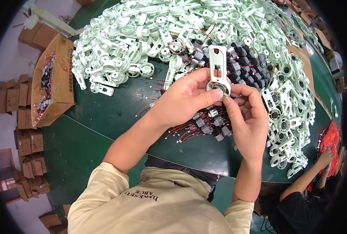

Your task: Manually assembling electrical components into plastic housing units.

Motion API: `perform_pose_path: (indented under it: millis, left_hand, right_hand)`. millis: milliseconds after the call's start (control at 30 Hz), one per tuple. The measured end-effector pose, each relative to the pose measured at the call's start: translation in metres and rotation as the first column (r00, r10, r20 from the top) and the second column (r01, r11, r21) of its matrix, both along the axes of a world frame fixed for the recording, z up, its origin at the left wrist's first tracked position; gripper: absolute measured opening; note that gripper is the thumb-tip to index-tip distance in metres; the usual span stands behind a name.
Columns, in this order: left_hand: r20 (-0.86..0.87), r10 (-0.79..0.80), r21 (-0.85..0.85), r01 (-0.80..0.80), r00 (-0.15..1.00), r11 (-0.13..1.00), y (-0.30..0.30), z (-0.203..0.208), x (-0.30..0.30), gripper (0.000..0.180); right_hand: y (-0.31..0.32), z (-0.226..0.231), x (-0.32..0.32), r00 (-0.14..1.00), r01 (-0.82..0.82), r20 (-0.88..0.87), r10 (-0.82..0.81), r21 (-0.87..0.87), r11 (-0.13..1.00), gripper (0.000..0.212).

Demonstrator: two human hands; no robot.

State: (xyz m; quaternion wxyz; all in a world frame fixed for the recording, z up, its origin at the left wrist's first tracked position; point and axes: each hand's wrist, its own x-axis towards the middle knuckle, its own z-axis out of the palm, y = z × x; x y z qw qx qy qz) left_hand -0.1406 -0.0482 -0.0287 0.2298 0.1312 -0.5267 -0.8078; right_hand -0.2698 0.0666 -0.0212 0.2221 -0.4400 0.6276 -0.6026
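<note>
Both hands meet over the middle of the green table. Between them is a pale green plastic housing (217, 64), with a slotted handle pointing away from me and a round ring at the near end. My left hand (193, 93) grips the ring from the left, its thumb lying across it. My right hand (246, 111) pinches at the ring's right edge with thumb and fingertips; whether it also holds a small part there is hidden. Beneath and behind the hands lie several small grey and black motors (245, 64) with thin red wires.
A large heap of pale green housings (122, 50) covers the far side of the table (99, 111). Housings with black round inserts (284, 113) lie at right. A cardboard box (62, 74) of wired parts stands at left. Another person's hand (326, 158) is by a red bag (331, 138).
</note>
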Motion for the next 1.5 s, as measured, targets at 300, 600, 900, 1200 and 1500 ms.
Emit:
perform_pose_path:
  millis: [300, 600, 900, 1200, 1500]
  left_hand:
    - [0.019, 0.025, -0.007, -0.025, 1.0, 1.0, 0.006, 0.001, -0.004, 0.035]
    - [-0.034, 0.147, 0.018, -0.147, 0.989, 0.989, 0.017, -0.002, -0.01, 0.027]
    - [-0.08, 0.26, -0.228, -0.272, 0.962, 0.935, 0.029, -0.01, -0.013, 0.023]
    - [-0.139, 0.27, -0.313, -0.301, 0.953, 0.901, 0.028, -0.01, -0.015, 0.025]
    - [-0.077, 0.223, -0.137, -0.232, 0.972, 0.963, 0.024, -0.003, -0.012, 0.026]
  right_hand:
    - [0.0, 0.002, -0.002, 0.99, -0.009, 0.144, 0.005, 0.027, 1.0, 0.016]
    - [0.0, 0.013, -0.002, 0.915, -0.059, 0.402, 0.046, 0.02, 0.998, 0.022]
    - [-0.003, 0.005, -0.001, 0.776, -0.071, 0.627, 0.07, -0.023, 0.997, 0.024]
    - [-0.002, 0.007, -0.001, 0.67, -0.066, 0.735, 0.103, -0.079, 0.995, 0.024]
    - [-0.001, 0.009, -0.004, 0.863, -0.149, 0.482, 0.149, -0.037, 0.988, 0.024]
